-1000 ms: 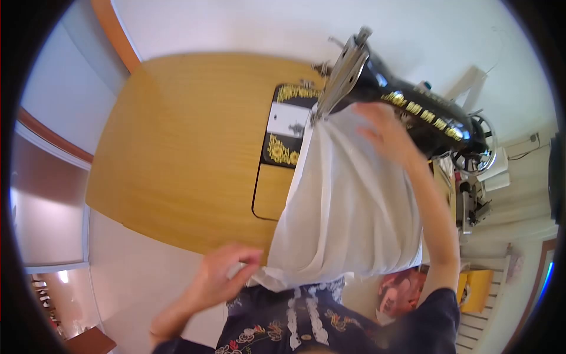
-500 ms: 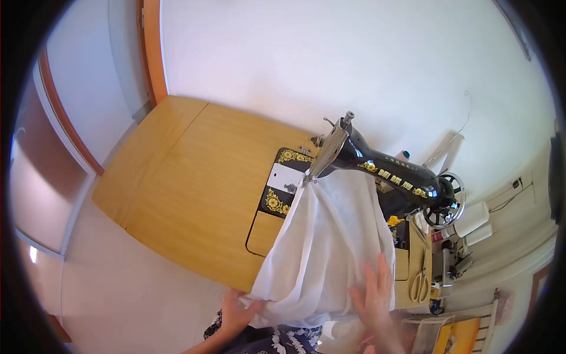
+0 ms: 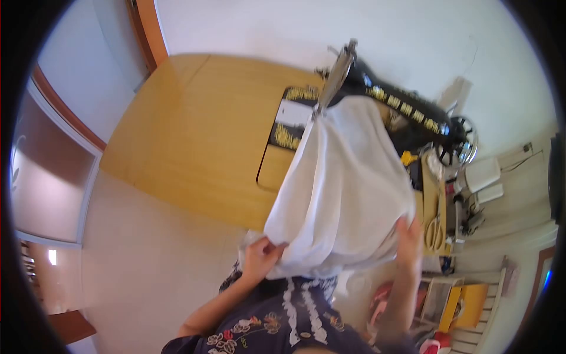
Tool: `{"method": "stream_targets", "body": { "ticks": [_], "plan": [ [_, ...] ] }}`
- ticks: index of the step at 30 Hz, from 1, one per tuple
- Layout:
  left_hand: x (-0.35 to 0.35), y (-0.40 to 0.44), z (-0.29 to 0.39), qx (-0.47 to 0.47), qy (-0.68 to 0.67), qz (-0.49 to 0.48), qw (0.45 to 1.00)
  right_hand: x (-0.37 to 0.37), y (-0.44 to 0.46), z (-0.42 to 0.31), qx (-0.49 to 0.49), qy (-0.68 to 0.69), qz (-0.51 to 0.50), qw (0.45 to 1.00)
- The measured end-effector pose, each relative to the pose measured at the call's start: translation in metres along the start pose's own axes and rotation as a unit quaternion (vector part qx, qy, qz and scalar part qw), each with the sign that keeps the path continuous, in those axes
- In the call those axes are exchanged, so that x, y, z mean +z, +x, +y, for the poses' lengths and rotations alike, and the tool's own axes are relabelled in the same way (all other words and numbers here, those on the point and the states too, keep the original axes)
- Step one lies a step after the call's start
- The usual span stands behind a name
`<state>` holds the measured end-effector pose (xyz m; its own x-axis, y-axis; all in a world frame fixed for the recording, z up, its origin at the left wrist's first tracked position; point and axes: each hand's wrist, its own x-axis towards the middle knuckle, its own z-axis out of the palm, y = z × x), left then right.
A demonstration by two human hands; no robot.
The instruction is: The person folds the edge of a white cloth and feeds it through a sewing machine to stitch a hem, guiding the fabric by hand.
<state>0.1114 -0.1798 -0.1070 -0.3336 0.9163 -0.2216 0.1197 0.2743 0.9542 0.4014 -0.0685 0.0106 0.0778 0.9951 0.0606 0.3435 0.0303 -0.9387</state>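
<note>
A white cloth (image 3: 336, 194) hangs in folds from the needle area of a black sewing machine (image 3: 407, 106) down over the table's front edge to my lap. Its upper end lies under the presser foot (image 3: 318, 111). With fingers curled, my left hand (image 3: 262, 258) pinches the cloth's lower left edge. At the lower right edge, my right hand (image 3: 408, 239) is closed on the cloth, thumb side toward the folds; motion blurs its fingers a little.
The wooden sewing table (image 3: 194, 135) stretches to the left, against a white wall. Scissors (image 3: 435, 233) lie at its right end, below the handwheel (image 3: 463, 141). A shelf with white spools (image 3: 482, 174) stands further right, and a yellow box (image 3: 469, 307) sits low at the right.
My view has tipped downward. My left hand has taken up the cloth's edge, and my right hand, flat on the cloth before, has moved to its right edge and closed there.
</note>
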Motion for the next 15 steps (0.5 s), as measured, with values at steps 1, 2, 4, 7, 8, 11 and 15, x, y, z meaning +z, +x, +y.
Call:
{"method": "stream_targets", "body": {
  "ticks": [1, 2, 4, 7, 8, 11, 15],
  "plan": [
    [-0.002, -0.002, -0.005, 0.013, 0.004, -0.007, 1.000, -0.004, 0.008, -0.022, 0.037, 0.071, -0.010, 0.997],
    [-0.007, -0.007, 0.003, 0.092, 0.011, 0.004, 0.996, -0.014, 0.022, -0.013, 0.037, 0.149, 0.038, 0.987],
    [-0.019, -0.020, 0.028, 0.199, 0.021, -0.011, 0.980, -0.030, 0.048, -0.057, 0.046, 0.209, -0.001, 0.977],
    [-0.034, -0.036, 0.052, 0.248, -0.029, -0.089, 0.964, -0.035, 0.078, -0.079, -0.132, -0.113, 0.069, 0.982],
    [-0.033, -0.039, 0.054, 0.252, -0.091, -0.109, 0.957, -0.033, 0.084, -0.082, -0.198, -0.289, 0.101, 0.931],
    [-0.028, -0.045, 0.043, 0.132, -0.320, -0.117, 0.931, -0.031, 0.095, -0.071, -0.306, -0.533, 0.113, 0.781],
    [-0.035, -0.035, 0.053, 0.007, -0.600, -0.067, 0.797, -0.037, 0.090, -0.051, -0.222, -0.631, 0.026, 0.743]
  ]
}}
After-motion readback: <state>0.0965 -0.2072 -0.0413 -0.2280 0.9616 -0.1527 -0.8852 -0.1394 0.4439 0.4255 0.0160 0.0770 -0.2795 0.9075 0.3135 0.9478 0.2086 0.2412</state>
